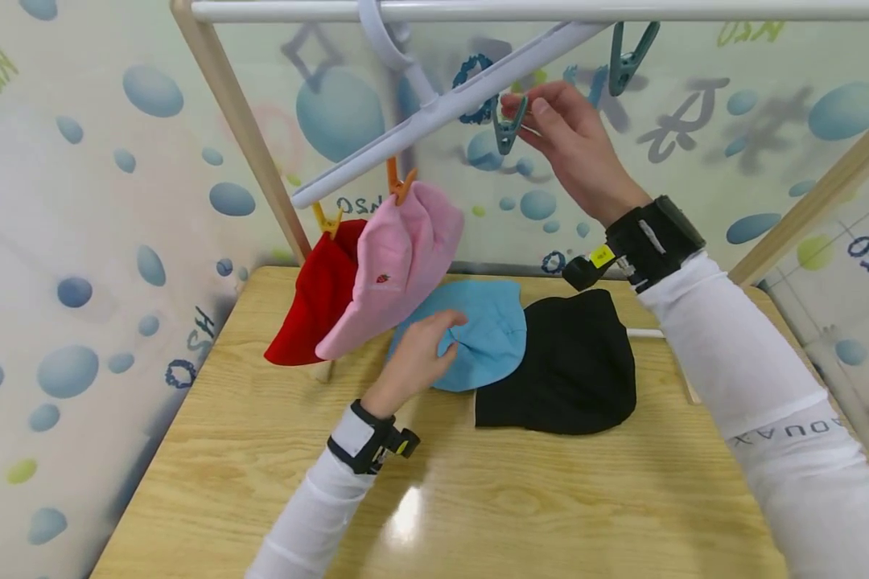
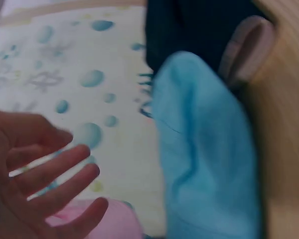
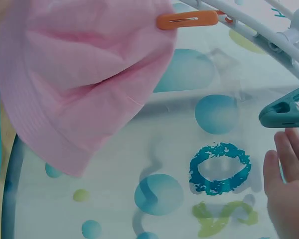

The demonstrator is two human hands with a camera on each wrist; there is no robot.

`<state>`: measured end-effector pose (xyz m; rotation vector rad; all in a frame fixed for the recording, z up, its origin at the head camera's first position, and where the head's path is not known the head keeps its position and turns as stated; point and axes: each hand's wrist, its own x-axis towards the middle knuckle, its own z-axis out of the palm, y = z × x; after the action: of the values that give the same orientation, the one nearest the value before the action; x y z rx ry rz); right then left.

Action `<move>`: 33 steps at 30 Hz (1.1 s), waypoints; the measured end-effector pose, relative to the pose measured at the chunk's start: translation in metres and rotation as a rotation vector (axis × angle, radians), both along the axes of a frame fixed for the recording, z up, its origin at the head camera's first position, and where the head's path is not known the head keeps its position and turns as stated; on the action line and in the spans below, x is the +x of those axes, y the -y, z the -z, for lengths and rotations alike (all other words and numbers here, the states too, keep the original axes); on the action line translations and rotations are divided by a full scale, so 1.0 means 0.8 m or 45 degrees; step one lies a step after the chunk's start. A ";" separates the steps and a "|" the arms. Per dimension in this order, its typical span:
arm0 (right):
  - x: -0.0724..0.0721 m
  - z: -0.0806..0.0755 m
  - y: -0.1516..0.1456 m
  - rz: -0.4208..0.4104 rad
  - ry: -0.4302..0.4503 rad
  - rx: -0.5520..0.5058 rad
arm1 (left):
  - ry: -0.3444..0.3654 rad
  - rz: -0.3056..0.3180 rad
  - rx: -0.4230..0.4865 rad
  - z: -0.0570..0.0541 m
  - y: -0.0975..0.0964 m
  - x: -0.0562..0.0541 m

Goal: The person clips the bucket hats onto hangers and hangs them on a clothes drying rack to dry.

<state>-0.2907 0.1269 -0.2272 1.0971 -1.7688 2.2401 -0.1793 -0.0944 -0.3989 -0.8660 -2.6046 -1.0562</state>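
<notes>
Red hat (image 1: 319, 293) at far left, hanging off a yellow clip (image 1: 327, 220) at the low end of the white hanger (image 1: 449, 103). Hanger slants, left end down, its hook on the white bar (image 1: 492, 10). Next, pink hat (image 1: 409, 277) with a small strawberry mark, hung from an orange clip (image 1: 403, 186) and partly covering the red one.

Left hand (image 1: 416, 355) is just right of the pink hat, over the table (image 1: 550, 507), nothing in its grip: fingers loosely bent and apart, thumb free. Blue hat (image 1: 492, 342) lies right by it; left wrist view shows a gap between the two.

Teal clip (image 1: 508, 135) hangs under the hanger above the blue hat. Right hand (image 1: 575, 149) is at that clip, some fingertips behind it; can't tell whether they pinch it or only touch. Below, black hat (image 1: 575, 370) lies on the table, its left part under the blue hat. Second teal clip (image 1: 627, 67) hangs near the hanger's high right end, above the right hand, nothing on it.
</notes>
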 end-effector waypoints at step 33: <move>-0.012 0.008 0.039 -0.286 0.209 -0.080 | 0.121 -0.185 -0.706 0.086 0.002 0.001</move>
<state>-0.3000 0.0955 -0.2335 1.1834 -1.6940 2.5663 -0.1788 -0.0956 -0.4680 -0.7170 -3.0399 -0.3390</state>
